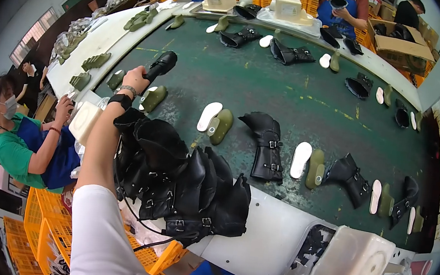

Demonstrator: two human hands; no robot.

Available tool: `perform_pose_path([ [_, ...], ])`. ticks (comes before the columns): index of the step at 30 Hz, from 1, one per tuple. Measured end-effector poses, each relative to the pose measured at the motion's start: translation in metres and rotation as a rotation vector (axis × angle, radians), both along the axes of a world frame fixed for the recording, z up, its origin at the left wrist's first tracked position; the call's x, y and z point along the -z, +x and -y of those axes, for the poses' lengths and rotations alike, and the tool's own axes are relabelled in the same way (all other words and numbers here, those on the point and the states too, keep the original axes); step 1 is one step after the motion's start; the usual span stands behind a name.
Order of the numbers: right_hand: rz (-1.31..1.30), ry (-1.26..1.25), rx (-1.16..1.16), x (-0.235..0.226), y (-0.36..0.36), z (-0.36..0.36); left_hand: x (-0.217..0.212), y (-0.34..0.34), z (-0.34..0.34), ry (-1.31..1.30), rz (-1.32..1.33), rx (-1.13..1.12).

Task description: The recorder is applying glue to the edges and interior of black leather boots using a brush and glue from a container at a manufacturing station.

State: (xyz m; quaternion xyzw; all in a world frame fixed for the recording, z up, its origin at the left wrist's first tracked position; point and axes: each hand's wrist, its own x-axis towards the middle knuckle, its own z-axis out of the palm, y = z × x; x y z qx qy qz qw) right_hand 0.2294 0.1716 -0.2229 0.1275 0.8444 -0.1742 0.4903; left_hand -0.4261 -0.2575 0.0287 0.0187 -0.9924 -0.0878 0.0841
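The right hand is out of view, and the black boot pile (181,187) hides the conveyor's near edge.

Black boot uppers (181,187) look like matt leather with metal buckles, lying beside a scuffed, rough green belt (290,91).

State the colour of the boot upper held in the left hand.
Black boot upper, left hand; head view.
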Motion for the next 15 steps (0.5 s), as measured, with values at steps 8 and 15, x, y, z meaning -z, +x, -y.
perform_pose_path([
  [8,0.05,0.022,0.032,-0.017,0.011,0.008,0.015,-0.004,0.033,-0.346,0.398,0.178],
  [15,0.061,0.076,0.05,-0.048,0.061,0.006,-0.083,0.065,0.017,-0.106,0.189,0.286],
])
